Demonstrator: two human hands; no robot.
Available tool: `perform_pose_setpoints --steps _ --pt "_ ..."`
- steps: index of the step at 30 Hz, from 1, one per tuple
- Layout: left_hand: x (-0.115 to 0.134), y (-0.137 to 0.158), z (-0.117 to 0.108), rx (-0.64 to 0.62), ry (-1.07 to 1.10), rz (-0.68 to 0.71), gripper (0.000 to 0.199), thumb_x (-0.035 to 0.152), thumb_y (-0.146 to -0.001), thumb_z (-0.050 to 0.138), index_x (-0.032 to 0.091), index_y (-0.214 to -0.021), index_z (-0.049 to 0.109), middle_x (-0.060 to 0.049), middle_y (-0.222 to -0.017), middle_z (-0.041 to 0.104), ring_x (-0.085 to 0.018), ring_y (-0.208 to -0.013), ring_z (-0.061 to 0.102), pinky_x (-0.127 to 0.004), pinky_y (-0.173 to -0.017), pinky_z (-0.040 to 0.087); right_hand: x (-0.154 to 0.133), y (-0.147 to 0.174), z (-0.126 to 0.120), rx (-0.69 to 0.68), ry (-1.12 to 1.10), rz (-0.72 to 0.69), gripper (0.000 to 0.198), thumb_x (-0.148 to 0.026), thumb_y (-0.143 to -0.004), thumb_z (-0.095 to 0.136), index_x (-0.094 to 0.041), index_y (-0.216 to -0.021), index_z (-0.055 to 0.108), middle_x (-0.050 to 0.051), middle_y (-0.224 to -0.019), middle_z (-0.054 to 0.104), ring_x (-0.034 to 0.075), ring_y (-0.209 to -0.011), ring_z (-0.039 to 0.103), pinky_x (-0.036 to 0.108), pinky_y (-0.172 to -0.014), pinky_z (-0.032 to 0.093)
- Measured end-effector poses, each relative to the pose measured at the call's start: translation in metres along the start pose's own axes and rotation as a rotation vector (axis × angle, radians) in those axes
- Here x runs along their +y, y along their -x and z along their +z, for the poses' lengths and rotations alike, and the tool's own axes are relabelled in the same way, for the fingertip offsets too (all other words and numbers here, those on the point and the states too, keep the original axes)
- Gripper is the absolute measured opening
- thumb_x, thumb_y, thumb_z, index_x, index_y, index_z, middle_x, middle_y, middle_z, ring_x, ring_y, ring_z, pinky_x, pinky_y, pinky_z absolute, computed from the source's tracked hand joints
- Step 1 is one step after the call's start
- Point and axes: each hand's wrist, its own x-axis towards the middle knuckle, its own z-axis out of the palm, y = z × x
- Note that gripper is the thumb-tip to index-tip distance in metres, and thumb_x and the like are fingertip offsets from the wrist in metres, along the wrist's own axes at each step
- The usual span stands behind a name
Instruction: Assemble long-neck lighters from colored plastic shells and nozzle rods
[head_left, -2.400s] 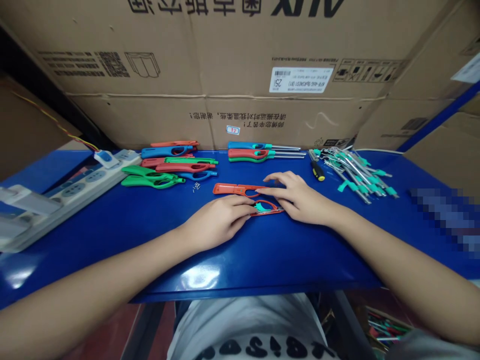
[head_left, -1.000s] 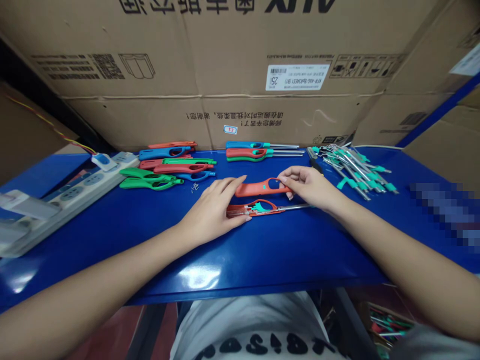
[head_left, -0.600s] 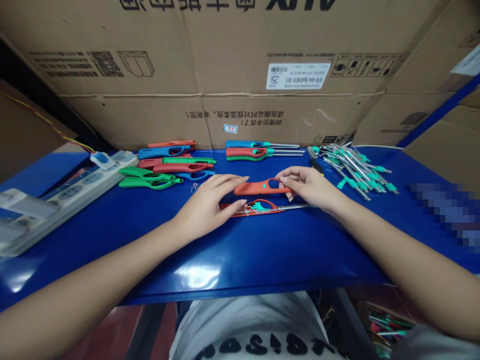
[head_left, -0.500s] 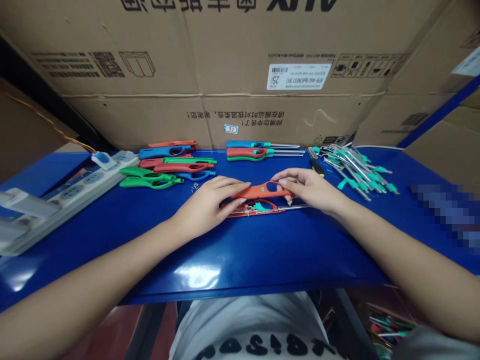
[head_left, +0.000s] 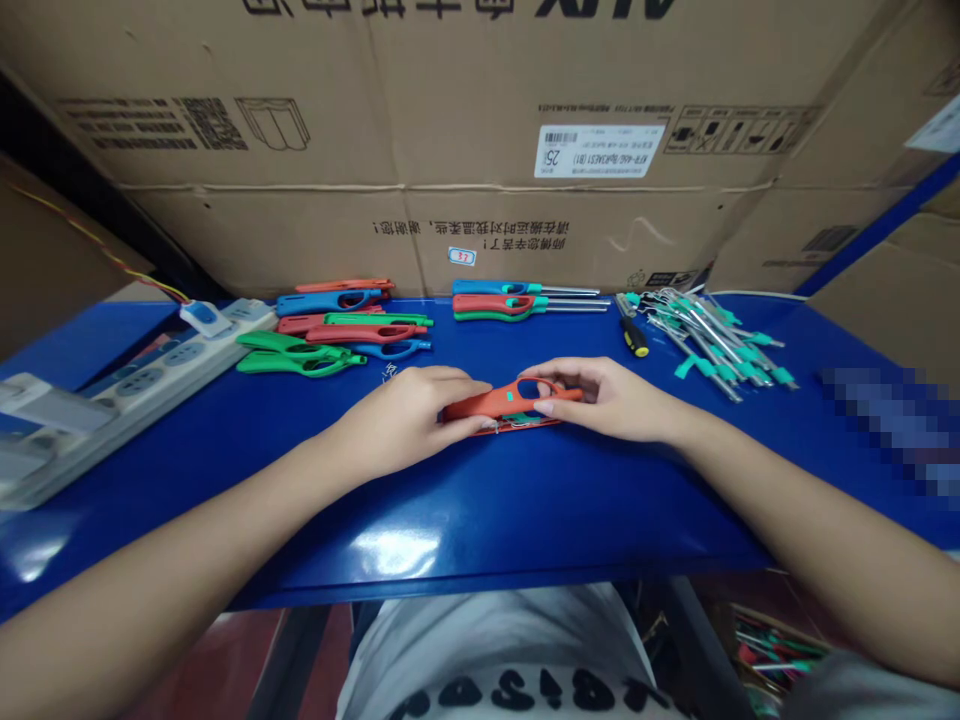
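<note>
An orange lighter casing half [head_left: 499, 400] is held between my hands, tilted just over its open counterpart. That lower lighter half [head_left: 517, 425] lies on the blue table, with a bit of teal trigger and wire showing along its near edge. My left hand [head_left: 431, 408] pinches the casing's left end, thumb in front and fingers behind. Around the end with the trigger loop, my right hand [head_left: 589, 393] is closed, its thumb on the near side. The lower half's metal tube is hidden behind my right hand.
Loose coloured casing halves [head_left: 337, 330] lie at the back left beside a power strip [head_left: 172, 375]. Finished-looking lighters [head_left: 510, 303] rest at the back middle. A screwdriver [head_left: 635, 337] and a pile of metal tubes [head_left: 720, 340] are at the right. A cardboard wall [head_left: 300, 220] stands behind.
The upper orange casing half has come down onto the lower half, covering most of it. My right hand has moved slightly lower, uncovering the screwdriver.
</note>
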Motion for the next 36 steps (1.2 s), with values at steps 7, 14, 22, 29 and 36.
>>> perform_pose_setpoints --steps 7,14,22,29,36 --pt "0.005 0.001 0.004 -0.088 -0.164 -0.051 0.025 0.037 -0.097 0.061 0.020 -0.113 0.071 -0.005 -0.096 0.075 -0.022 -0.089 0.071 -0.029 -0.072 0.050 0.007 0.000 -0.007 -0.042 0.370 -0.344 0.035 -0.040 -0.093 0.065 -0.017 -0.120 0.069 0.008 -0.098 0.070 0.018 -0.087 0.063 0.031 -0.080 0.049" --pt "0.008 0.001 0.004 -0.102 -0.174 -0.061 0.019 0.038 -0.093 0.066 0.019 -0.098 0.070 -0.002 -0.090 0.073 -0.020 -0.082 0.068 -0.028 -0.065 0.045 0.009 -0.001 -0.008 -0.053 0.455 -0.351 0.035 -0.042 -0.093 0.065 -0.019 -0.119 0.069 0.010 -0.108 0.064 0.022 -0.101 0.060 0.034 -0.089 0.049" --pt "0.006 0.001 0.004 -0.122 -0.183 -0.108 0.017 0.035 -0.092 0.067 0.018 -0.097 0.071 -0.003 -0.088 0.070 -0.020 -0.083 0.066 -0.028 -0.066 0.045 0.012 -0.002 -0.002 -0.053 0.450 -0.319 0.033 -0.041 -0.092 0.066 -0.018 -0.117 0.068 0.009 -0.107 0.063 0.022 -0.102 0.059 0.035 -0.090 0.048" --pt "0.008 0.000 0.001 -0.152 -0.160 -0.153 0.018 0.034 -0.091 0.069 0.019 -0.100 0.072 -0.002 -0.094 0.071 -0.020 -0.086 0.067 -0.027 -0.068 0.045 0.015 -0.002 0.000 -0.050 0.461 -0.320 0.034 -0.042 -0.092 0.066 -0.018 -0.116 0.069 0.009 -0.108 0.064 0.022 -0.103 0.060 0.035 -0.090 0.049" --pt "0.004 0.002 0.005 -0.143 -0.129 -0.160 0.021 0.035 -0.089 0.073 0.019 -0.102 0.075 -0.004 -0.099 0.072 -0.021 -0.090 0.068 -0.028 -0.072 0.048 0.018 -0.003 0.002 -0.044 0.511 -0.319 0.037 -0.046 -0.092 0.066 -0.019 -0.117 0.070 0.009 -0.108 0.065 0.023 -0.102 0.060 0.036 -0.088 0.049"
